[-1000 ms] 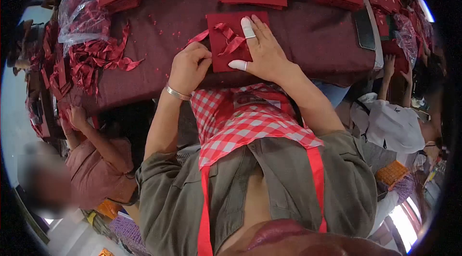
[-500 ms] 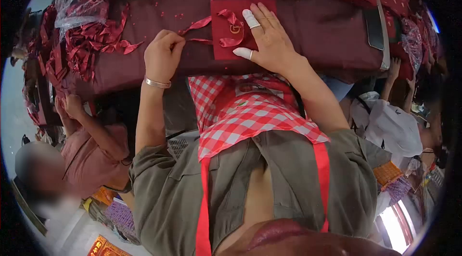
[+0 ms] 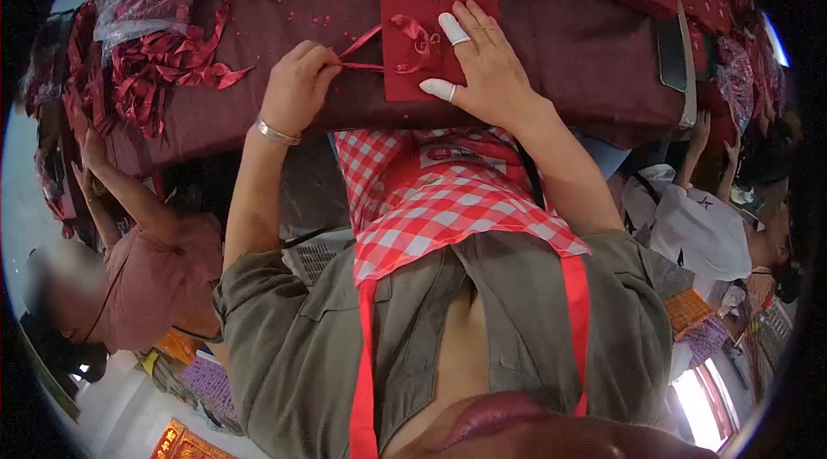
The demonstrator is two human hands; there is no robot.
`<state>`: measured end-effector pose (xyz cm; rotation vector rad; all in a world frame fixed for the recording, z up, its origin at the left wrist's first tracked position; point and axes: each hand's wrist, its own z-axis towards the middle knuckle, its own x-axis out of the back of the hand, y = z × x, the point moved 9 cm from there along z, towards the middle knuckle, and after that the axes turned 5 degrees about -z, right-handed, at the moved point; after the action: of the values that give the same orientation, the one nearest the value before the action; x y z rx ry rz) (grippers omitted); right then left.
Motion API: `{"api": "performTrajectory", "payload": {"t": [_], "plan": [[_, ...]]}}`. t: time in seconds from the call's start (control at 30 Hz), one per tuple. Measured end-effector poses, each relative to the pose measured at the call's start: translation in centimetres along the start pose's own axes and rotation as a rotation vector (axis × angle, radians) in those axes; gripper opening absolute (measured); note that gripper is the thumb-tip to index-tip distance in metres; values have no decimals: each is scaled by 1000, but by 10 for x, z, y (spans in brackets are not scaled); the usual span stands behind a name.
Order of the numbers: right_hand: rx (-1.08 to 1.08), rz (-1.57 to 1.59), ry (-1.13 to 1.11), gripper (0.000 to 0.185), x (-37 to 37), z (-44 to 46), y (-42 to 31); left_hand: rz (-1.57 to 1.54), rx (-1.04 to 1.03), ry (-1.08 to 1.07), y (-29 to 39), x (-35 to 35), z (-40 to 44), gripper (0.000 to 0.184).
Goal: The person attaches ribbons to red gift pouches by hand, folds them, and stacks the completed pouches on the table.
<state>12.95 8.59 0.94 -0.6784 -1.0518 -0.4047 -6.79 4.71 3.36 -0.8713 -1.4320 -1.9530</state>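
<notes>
The cloth-covered surface carries a flat red card or folder, which lies near its front edge, in front of the person's apron. It looks thin, light and fairly stiff, so a palm should steady it easily; the outer edges or corners would be the place to take hold, as a hard grip might crease it. Its outline appears nearly square, so a long axis is hard to tell; its sides run roughly along and across the surface, with the face up.

The right hand lies flat over its right part, fingers extended and close together, thumb spread wide. The left hand is off the left edge, its fingers pinched narrow on the red ribbon. Two strands run leftward from the card to that pinch, while a loose curve lies on the face. The ribbon looks soft, limp and perhaps slippery, best held near its ends. A small gold emblem sits beside the curve; which way it reads is unclear.
</notes>
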Motion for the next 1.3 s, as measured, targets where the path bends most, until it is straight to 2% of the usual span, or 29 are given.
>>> {"api": "performTrajectory", "payload": {"t": [0.03, 0.13, 0.27, 0.33, 0.37, 0.4, 0.47, 0.5, 0.53, 0.6, 0.63, 0.7, 0.77, 0.83, 0.87, 0.9, 0.97, 1.0, 1.03, 1.07, 1.1, 1.13, 1.2, 1.23, 1.3], "plan": [[1, 0, 0, 81, 1, 0, 0, 107, -7, 23, -8, 8, -5, 6], [3, 1, -63, 83, 0, 1, 0, 62, 151, 2, -31, 26, -23, 6], [208, -43, -250, 84, 1, -10, -16, 101, 135, 77, -39, 40, -37, 9], [304, -89, -312, 69, 3, -21, -21, -33, 259, 73, -50, 40, -46, 14], [348, -135, -367, 66, 3, -26, -23, -222, 290, 70, -68, 35, -56, 21], [376, -97, -272, 58, 10, -31, -25, -220, 296, 82, -76, 39, -61, 21], [467, 66, -170, 54, 29, -42, -33, -375, 331, 273, -92, 59, -71, 26], [540, 118, -96, 45, 49, -41, -45, -103, 309, 326, -89, 75, -69, 26], [538, 120, -97, 45, 55, -41, -52, -104, 310, 324, -92, 76, -70, 26], [428, 500, 119, 42, 86, -32, -55, 242, 339, 336, -95, 86, -68, 23], [271, 480, 207, 46, 93, -20, -50, 218, 345, 332, -100, 87, -67, 19], [-93, 534, 182, 57, 66, -13, -17, 291, 308, 336, -98, 88, -63, 16], [-234, 421, 221, 67, 48, 2, 7, 362, 277, 339, -90, 88, -56, 14], [-191, -2, 220, 69, 34, 8, 21, 245, 145, 596, -57, 104, -55, 11], [-135, -261, 248, 60, 37, 10, 21, 179, 184, 607, -52, 104, -53, 10], [-133, -264, 245, 60, 44, 13, 19, 176, 186, 608, -36, 101, -50, 10], [121, -196, 430, 48, 77, 12, -15, -103, 239, 581, -8, 82, -43, 10], [172, -23, 441, 39, 90, 12, -32, -288, 228, 510, 8, 62, -36, 10], [237, 96, 431, 39, 100, 12, -48, -470, 211, 435, 25, 40, -27, 10], [301, 213, 421, 38, 104, 12, -60, -544, 113, 345, 45, 21, -18, 9], [342, 251, 417, 36, 104, 12, -68, -720, 101, 240, 69, 3, -11, 10], [341, 249, 416, 36, 103, 10, -67, -851, -57, 192, 88, -10, -4, 10], [317, 419, 434, 35, 103, 7, -60, -1341, 152, 135, 93, -39, 1, 9], [315, 389, 455, 35, 110, 6, -60, -1565, 254, 127, 94, -50, 3, 9], [272, 427, 446, 35, 108, 3, -53, -1751, 339, 110, 94, -60, 5, 10]]}}
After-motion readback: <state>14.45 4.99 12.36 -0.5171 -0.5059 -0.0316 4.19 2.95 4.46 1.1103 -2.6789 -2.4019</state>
